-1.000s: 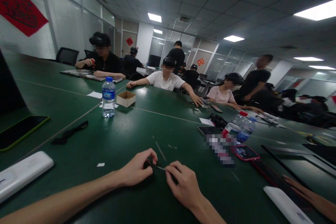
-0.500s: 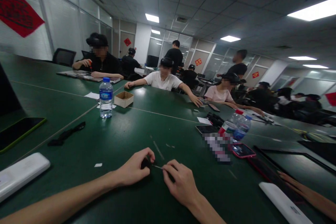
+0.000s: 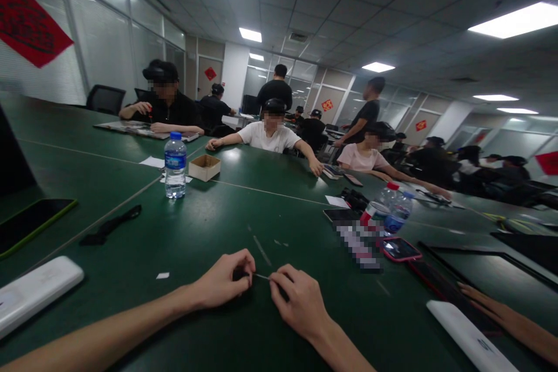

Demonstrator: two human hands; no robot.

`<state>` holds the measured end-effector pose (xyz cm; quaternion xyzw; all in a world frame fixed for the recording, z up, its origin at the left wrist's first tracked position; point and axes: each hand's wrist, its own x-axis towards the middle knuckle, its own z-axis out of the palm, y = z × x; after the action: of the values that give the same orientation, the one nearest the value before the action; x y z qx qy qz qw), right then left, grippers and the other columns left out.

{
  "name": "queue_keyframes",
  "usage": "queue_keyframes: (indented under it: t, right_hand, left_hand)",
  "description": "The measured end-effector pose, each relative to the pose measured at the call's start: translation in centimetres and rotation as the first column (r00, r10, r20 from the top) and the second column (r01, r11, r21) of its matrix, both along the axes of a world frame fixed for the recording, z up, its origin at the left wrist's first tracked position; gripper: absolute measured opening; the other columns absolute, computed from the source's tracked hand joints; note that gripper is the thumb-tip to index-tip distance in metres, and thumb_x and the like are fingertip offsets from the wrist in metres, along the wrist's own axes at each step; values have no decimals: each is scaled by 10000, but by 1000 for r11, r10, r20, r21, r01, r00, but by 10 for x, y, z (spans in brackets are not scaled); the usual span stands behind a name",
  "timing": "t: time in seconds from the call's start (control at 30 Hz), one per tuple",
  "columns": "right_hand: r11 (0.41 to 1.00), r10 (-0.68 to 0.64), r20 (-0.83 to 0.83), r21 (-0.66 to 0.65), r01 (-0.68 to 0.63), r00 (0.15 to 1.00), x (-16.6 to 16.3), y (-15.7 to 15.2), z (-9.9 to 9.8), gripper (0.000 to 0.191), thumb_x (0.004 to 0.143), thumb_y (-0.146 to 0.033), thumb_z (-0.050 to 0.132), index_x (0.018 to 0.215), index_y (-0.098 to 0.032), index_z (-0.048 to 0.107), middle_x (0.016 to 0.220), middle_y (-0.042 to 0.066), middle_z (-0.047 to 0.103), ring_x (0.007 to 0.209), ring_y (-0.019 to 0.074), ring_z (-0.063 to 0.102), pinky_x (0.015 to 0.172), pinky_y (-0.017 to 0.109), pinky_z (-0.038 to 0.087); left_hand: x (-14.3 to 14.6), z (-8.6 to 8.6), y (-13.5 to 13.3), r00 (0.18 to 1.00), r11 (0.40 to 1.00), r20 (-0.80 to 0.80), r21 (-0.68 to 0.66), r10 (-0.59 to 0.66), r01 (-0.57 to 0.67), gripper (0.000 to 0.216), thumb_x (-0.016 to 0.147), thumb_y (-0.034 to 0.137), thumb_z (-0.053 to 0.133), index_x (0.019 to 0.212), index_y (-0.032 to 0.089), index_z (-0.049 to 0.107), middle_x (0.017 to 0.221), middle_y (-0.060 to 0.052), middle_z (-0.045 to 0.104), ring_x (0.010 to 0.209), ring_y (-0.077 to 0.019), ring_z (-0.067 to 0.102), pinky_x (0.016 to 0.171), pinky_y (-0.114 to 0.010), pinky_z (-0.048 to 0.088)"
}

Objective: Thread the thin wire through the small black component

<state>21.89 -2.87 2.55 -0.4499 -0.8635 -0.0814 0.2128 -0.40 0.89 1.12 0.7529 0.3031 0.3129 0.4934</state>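
Observation:
My left hand [image 3: 224, 282] rests on the green table [image 3: 196, 232] with its fingers pinched round a small dark object I cannot make out. My right hand [image 3: 299, 302] sits just to its right, fingers also closed. A thin pale pin-like strip [image 3: 261, 276] spans the small gap between the two hands, and both pinch it. A similar thin strip [image 3: 261, 250] lies loose on the table just beyond them.
A water bottle [image 3: 175, 164] and a small cardboard box [image 3: 204, 167] stand at mid-left. A black strap [image 3: 111, 225], a phone [image 3: 30, 222] and a white case [image 3: 32, 290] lie left. Bottles [image 3: 392, 209], a pink phone [image 3: 399, 248] and another person's arm [image 3: 510, 319] are right. Several people sit across.
My hands hold the same pinch and have barely shifted. The view has turned slightly. A person standing at the back has walked to the left.

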Motion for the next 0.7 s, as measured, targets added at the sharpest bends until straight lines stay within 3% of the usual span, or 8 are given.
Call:
queue_keyframes:
  t: [0.3, 0.43, 0.7]
  right_hand:
    - [997, 25, -42, 74, -21, 999, 1, 5, 0, 227, 919, -252, 430, 917, -200, 651, 854, 44, 624, 671, 111, 555, 615, 225, 388]
    - [994, 24, -33, 107, -20, 999, 4, 9, -1, 242, 925, -257, 417, 927, -211, 654, 867, 43, 632, 671, 116, 565, 619, 230, 395]
    - [991, 32, 27, 128, -35, 999, 3, 8, 3, 256, 928, -235, 398, 927, -220, 654, 842, 23, 623, 681, 116, 548, 615, 243, 358]
  left_hand:
    - [-1, 9, 0, 996, 980, -29, 183, 86, -79, 158, 798, 154, 532, 954, 175, 522, 908, -7, 591, 797, -127, 544, 714, -239, 430]
    - [-1, 10, 2, 979, 957, -105, 255, 172, -141, 191, 748, 168, 594, 925, 182, 522, 897, 2, 547, 781, -131, 499, 679, -228, 404]
    - [-2, 12, 3, 975, 942, -138, 310, 174, -125, 175, 715, 165, 640, 862, 179, 546, 866, 11, 537, 786, -128, 487, 669, -218, 373]
